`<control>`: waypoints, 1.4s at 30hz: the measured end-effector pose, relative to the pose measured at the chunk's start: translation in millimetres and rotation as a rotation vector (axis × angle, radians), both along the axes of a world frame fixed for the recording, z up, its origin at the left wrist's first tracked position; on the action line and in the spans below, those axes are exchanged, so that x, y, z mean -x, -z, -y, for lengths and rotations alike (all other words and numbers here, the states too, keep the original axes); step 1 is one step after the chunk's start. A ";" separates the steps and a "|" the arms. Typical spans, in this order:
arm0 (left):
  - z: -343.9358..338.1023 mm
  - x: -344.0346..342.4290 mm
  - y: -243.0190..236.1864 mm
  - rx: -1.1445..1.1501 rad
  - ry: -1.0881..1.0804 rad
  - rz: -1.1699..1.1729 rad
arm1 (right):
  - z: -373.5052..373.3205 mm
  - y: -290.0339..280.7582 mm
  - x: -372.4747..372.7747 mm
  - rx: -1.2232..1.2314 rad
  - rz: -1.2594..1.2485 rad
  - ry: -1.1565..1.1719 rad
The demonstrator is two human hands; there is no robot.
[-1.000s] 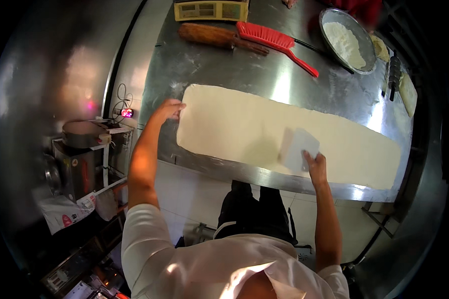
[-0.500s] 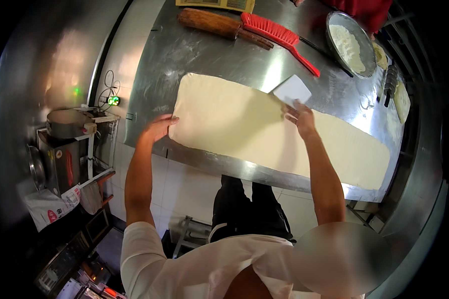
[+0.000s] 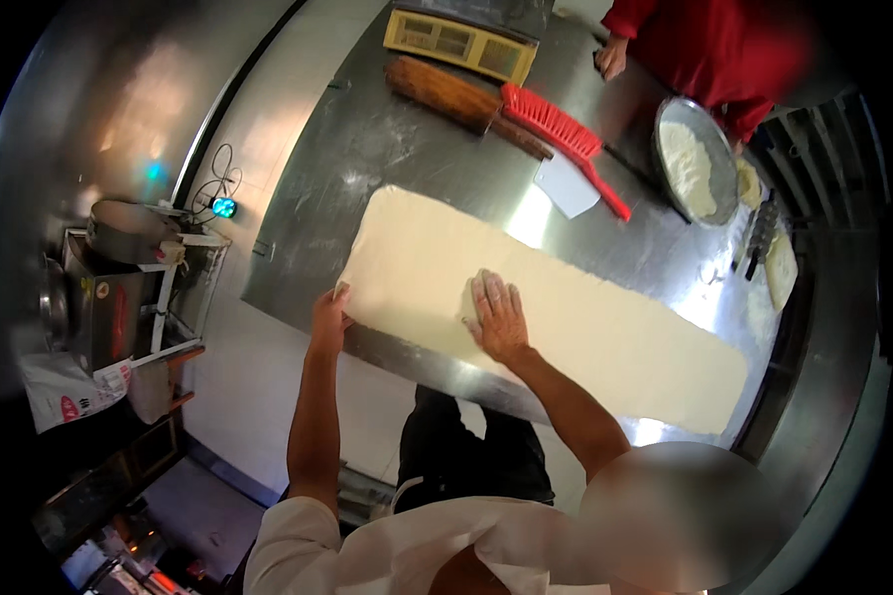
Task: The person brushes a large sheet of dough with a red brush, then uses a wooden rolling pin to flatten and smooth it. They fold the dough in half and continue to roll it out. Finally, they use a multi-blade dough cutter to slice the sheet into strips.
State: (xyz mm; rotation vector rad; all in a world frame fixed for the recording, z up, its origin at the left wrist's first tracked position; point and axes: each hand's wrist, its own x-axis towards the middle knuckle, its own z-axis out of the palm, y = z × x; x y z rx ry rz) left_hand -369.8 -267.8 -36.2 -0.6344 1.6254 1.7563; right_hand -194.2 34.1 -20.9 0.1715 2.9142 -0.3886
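A long, pale dough sheet (image 3: 625, 352) lies along the near side of the steel table (image 3: 397, 129), its far left corner rounded. My left hand (image 3: 333, 307) grips the sheet's left edge between thumb and fingers. My right hand (image 3: 496, 312) rests palm down on the dough, left of centre, fingers spread and dusted white. Beyond the dough, a white scraper (image 3: 564, 186) lies against a red bristle brush (image 3: 546, 116). A wooden rolling pin (image 3: 437, 91) sits to the brush's left.
A yellow scale (image 3: 456, 45) stands at the back. A co-worker in red has a hand (image 3: 612, 58) near a bowl of flour (image 3: 668, 178). Dark rods (image 3: 762, 233) and more dough (image 3: 781, 278) lie rightward. A pot (image 3: 129, 228) stands on a rack at left.
My right hand released the white scraper, now lying by the brush, and moved down-left onto the dough with fingers spread. My left hand stays at the sheet's left edge.
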 end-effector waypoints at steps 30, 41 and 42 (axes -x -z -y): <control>-207.9 -150.9 -13.1 0.542 1.511 -1.397 | -166.3 16.4 199.7 0.317 -0.110 0.513; -409.6 -243.8 -55.8 0.115 1.637 -1.484 | -211.7 3.9 -187.6 0.338 -0.745 1.231; -449.9 -262.5 -51.3 0.059 1.683 -1.465 | -217.9 27.3 -265.4 0.351 -0.664 1.583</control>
